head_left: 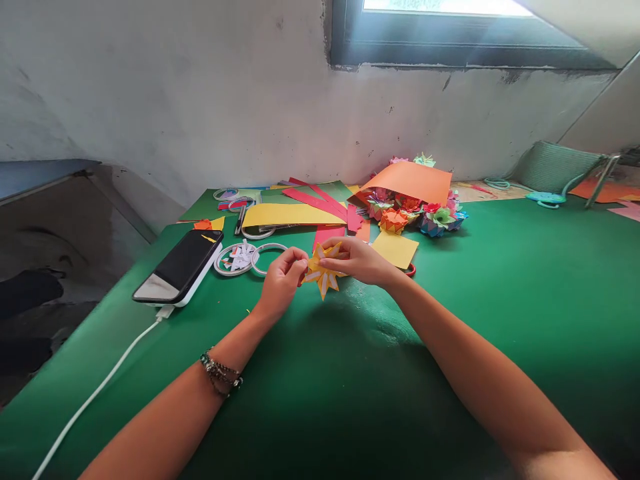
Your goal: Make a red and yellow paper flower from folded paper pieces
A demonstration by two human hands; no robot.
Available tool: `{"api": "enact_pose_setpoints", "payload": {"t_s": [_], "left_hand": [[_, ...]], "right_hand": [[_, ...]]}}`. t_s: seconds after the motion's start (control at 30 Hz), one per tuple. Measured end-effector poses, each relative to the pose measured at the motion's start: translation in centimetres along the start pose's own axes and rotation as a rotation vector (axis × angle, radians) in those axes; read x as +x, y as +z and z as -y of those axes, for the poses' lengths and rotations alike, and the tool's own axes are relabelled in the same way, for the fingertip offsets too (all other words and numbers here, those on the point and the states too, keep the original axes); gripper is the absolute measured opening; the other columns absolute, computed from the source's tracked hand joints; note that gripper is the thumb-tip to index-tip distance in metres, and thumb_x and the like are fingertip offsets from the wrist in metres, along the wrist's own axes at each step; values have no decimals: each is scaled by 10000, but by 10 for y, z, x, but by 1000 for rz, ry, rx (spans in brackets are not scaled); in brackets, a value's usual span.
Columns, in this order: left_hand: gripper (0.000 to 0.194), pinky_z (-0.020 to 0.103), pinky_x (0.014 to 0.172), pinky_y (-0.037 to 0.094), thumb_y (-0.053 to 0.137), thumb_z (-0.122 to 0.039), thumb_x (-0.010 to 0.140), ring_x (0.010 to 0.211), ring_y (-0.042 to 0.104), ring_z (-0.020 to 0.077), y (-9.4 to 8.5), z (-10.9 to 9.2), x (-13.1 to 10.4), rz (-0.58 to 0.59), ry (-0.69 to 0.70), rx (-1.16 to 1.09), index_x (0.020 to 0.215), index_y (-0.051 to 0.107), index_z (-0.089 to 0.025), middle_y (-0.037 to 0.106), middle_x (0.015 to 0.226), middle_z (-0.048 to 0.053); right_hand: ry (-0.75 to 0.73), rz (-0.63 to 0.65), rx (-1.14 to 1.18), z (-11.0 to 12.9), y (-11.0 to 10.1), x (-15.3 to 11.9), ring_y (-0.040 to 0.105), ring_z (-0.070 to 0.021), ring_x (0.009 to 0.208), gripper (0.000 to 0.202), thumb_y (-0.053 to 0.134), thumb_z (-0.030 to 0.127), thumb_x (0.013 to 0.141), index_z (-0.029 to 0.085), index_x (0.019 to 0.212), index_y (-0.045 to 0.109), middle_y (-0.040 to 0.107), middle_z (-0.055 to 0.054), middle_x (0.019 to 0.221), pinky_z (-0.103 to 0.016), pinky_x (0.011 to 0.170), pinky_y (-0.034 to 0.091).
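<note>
A yellow folded paper star [325, 280] with white strips on its points is held above the green table. My left hand [284, 277] pinches its left edge between thumb and fingers. From the other side, my right hand [357, 259] grips the star's upper right part, with the thumb lying across its face. Just behind my right hand lies a square of yellow paper [397, 249], and the red handle [411, 270] of some tool peeks out beside it. Two white tape rings [230, 260] rest left of my left hand, one holding white paper scraps [243, 255].
A phone [180, 267] on a white block, with a white cable [100, 387], sits at the left. Yellow card [293, 215] and red strips [320, 203] lie at the back. Colourful paper flowers [437, 217] are piled under orange paper [413, 181]. A green woven bag [555, 167] stands far right.
</note>
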State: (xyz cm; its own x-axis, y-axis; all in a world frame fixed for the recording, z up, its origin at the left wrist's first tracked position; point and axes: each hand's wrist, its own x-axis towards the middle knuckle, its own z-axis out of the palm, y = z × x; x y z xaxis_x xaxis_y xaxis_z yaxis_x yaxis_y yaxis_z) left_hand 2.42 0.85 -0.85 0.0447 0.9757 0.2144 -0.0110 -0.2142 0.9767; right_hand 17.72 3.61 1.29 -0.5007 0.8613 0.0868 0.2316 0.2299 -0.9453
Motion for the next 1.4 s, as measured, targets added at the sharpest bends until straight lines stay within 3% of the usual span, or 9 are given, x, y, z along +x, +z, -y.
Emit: {"api": "enact_pose_setpoints", "payload": {"t_s": [0.23, 0.5, 0.73, 1.0, 1.4], "left_hand": [[117, 187, 409, 280, 467, -282, 618, 423, 316, 61, 0, 0, 0, 0, 4, -9, 559, 442, -184, 351, 450, -75], [121, 194, 416, 279, 467, -292, 602, 421, 326, 66, 0, -1, 0, 35, 28, 71, 551, 460, -181, 363, 422, -73], [169, 203, 452, 337, 477, -338, 661, 453, 401, 64, -9, -4, 4, -61, 68, 130, 639, 501, -171, 474, 573, -44], [269, 235, 571, 428, 597, -364, 647, 601, 526, 102, -11, 0, 4, 202, -12, 197, 818, 547, -162, 561, 728, -4], [296, 184, 564, 434, 734, -317, 558, 618, 504, 70, -14, -1, 8, 224, -162, -127, 746, 567, -161, 532, 664, -45]], "right_hand": [[-11, -6, 22, -3, -2, 2, 503, -60, 574, 187, 603, 280, 672, 145, 792, 554, 534, 31, 667, -182, 518, 396], [-67, -142, -151, 2, 3, -3, 551, -94, 611, 122, 564, 236, 659, 143, 737, 553, 564, 3, 682, -215, 552, 453], [-62, -95, -251, 2, -4, -7, 525, -77, 571, 90, 536, 191, 659, 145, 735, 551, 559, 7, 679, -191, 492, 410], [-73, -73, -373, 1, -3, -7, 504, -79, 574, 130, 522, 145, 666, 144, 781, 581, 550, 17, 659, -201, 519, 406], [2, 52, -201, 9, -10, -12, 523, -72, 622, 183, 511, 183, 752, 126, 910, 586, 573, -1, 732, -195, 546, 407]]}}
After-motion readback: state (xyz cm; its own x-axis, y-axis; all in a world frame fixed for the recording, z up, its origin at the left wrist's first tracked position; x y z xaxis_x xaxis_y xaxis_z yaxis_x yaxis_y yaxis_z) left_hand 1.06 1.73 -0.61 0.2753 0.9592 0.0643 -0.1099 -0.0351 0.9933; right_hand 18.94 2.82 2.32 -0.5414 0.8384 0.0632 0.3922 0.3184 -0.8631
